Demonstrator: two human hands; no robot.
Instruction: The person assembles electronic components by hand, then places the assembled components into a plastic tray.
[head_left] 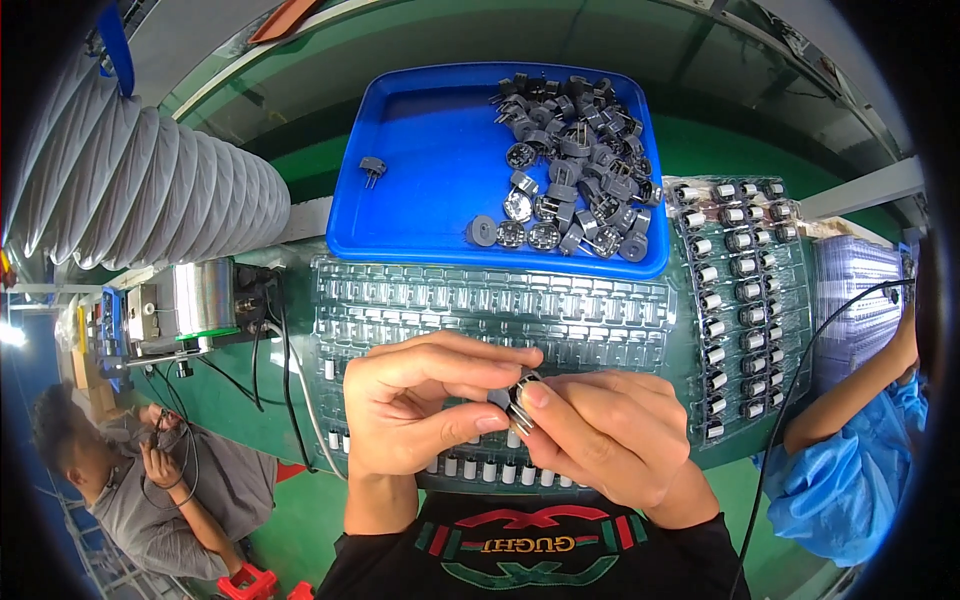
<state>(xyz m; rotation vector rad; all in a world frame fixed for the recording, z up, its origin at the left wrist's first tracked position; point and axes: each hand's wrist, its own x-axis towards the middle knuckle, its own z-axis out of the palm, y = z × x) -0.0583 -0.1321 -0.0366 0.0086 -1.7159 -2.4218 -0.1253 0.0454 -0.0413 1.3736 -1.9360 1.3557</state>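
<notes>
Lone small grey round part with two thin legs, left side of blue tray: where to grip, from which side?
Pinch the lone grey two-legged part across its round body from above. Its thin legs point toward the blue plastic tray's near rim and look bendable; bare tray floor surrounds it, so fingers probably fit either side.

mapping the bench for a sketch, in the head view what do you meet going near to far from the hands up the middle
left hand and right hand on a small metal part → clear tray → blue tray → pile of grey parts
</notes>
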